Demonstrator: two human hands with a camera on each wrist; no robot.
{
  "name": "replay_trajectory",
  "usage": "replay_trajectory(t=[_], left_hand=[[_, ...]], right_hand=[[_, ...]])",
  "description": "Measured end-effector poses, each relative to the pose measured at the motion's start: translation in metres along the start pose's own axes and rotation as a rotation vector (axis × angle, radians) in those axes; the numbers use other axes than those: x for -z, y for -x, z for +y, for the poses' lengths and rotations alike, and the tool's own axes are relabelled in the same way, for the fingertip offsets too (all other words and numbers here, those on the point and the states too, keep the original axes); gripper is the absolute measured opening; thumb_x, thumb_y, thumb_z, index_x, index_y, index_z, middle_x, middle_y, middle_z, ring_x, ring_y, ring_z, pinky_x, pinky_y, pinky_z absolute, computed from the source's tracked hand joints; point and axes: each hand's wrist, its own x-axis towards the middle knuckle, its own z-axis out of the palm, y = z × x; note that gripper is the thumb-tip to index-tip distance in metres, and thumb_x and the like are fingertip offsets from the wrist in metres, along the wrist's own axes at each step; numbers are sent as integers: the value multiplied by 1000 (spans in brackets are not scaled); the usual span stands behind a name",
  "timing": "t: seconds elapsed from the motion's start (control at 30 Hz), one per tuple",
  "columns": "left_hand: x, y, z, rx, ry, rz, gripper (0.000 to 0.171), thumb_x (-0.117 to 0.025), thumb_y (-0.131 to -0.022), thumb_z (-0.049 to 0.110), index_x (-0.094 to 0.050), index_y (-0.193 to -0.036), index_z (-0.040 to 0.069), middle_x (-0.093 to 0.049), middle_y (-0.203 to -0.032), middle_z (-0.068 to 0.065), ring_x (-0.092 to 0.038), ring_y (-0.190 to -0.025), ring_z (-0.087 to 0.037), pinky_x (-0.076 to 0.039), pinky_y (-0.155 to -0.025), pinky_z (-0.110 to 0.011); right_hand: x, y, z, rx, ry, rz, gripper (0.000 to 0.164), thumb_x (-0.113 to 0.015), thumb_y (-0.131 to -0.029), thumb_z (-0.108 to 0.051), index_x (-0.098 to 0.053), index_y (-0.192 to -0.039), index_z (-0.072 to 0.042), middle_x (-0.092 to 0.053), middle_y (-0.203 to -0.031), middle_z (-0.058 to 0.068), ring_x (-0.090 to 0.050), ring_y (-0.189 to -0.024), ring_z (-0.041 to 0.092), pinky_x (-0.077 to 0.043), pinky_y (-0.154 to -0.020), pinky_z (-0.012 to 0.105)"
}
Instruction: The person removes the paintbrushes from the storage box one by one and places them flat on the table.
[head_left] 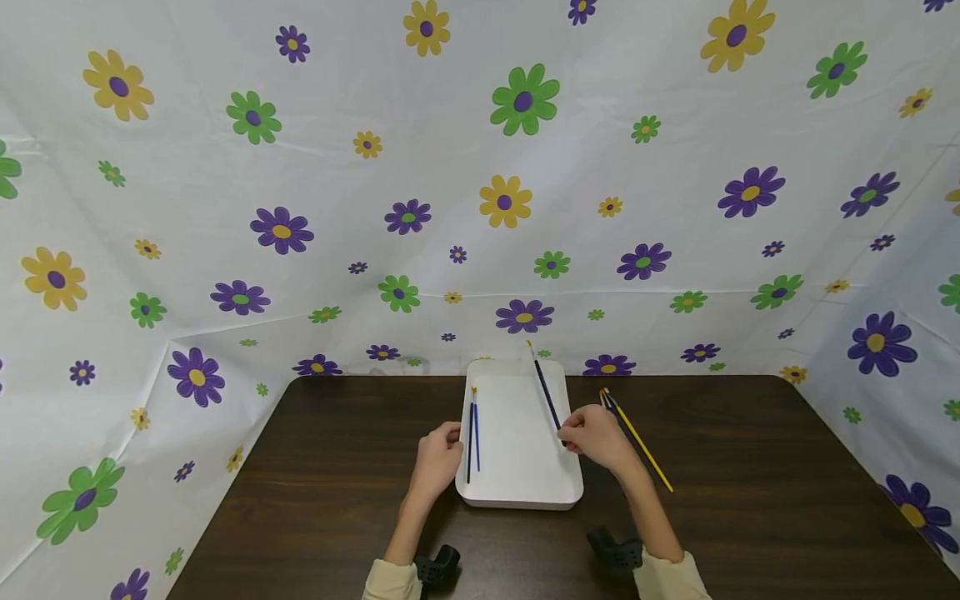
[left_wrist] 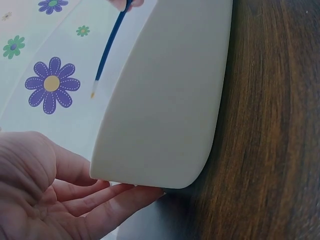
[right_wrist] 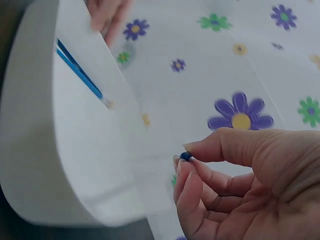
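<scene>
My right hand (head_left: 592, 435) pinches a dark blue paintbrush (head_left: 546, 387) by its handle end, between thumb and fingertips. Its bristles point away, over the right side of a white tray (head_left: 517, 450). Only the rounded handle end shows in the right wrist view. At the tray's left side, my left hand (head_left: 437, 460) grips the edge, with thumb by the rim and fingers against the wall in the left wrist view. Inside the tray, along its left side, lie a black-handled paintbrush (head_left: 470, 442) and a blue paintbrush (head_left: 477, 437), side by side.
Right of the tray, a yellow paintbrush (head_left: 643, 443) and a dark paintbrush (head_left: 630, 432), partly hidden by my right hand, lie on the brown table (head_left: 337, 467). A flower-patterned white cloth (head_left: 442, 167) hangs behind the table and at its sides.
</scene>
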Motion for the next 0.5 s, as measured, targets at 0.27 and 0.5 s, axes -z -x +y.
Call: replay_trajectory(t=[0.27, 0.5], left_hand=[[-2, 0, 0, 2, 5, 14, 31, -55, -90, -8, -68, -118, -15, -72, -101, -24, -70, -92, -34, -59, -78, -47], [-2, -1, -1, 20, 9, 23, 31, -55, -91, -7, -68, -118, -14, -72, -103, -24, -70, -91, -34, -58, -79, -48]], right_hand=[[31, 8, 16, 4, -5, -44, 11, -69, -92, 0, -70, -89, 11, -68, -74, 9, -69, -69, 30, -61, -66, 36], [58, 16, 34, -4, -13, -91, 11, -67, -94, 1, -68, -89, 11, -67, -77, 11, -68, -69, 26, -62, -69, 42]])
